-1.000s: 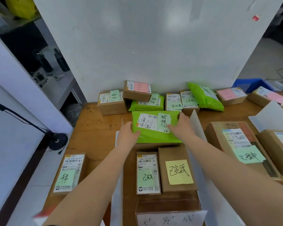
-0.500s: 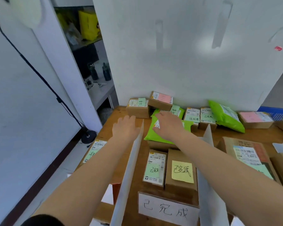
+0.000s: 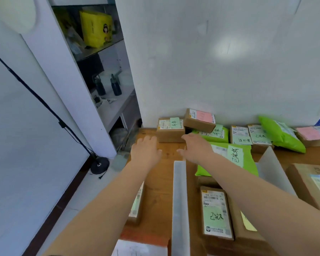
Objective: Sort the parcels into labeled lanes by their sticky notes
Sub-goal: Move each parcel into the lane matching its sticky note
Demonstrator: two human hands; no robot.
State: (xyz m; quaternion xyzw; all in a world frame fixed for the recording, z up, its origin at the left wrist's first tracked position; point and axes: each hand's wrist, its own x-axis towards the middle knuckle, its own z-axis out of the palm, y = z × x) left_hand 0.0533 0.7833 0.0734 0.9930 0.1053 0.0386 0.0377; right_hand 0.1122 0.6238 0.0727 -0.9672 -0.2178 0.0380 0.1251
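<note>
Both flat hands (left hand (image 3: 146, 151), right hand (image 3: 197, 147)) near square cardboard box (image 3: 170, 131).

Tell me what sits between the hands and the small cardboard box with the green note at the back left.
Nothing visible. The left hand and right hand, both open, hover over bare table just short of the cardboard box. A pink-labelled box leans close on its right side, not in the path.

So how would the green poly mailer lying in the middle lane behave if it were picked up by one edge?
The green poly mailer would probably sag: it lies flat and looks like soft film. Likely light, since it looks thin. Its glossy skin may slip.
</note>
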